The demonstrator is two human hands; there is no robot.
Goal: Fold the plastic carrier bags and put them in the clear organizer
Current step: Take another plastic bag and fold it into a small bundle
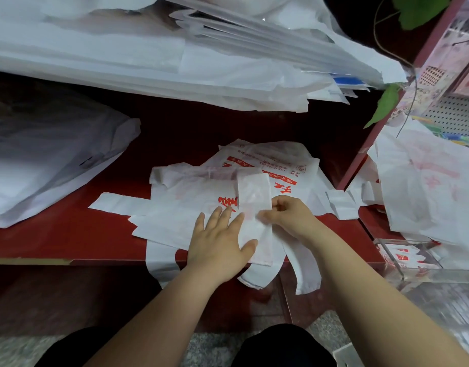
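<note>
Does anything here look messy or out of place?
Yes. The loose white plastic carrier bags on the red table lie crooked and overlapping, and several handles dangle over its front edge. The narrow folded bag strip, pinched by the right hand, looks tidy.

The left hand (220,239) lies flat, palm down, fingers straight and slightly spread, pressing downward. The right hand (289,215) is curled, thumb and fingers pinching the folded bag (253,192). Both bare forearms reach forward and converge.
</note>
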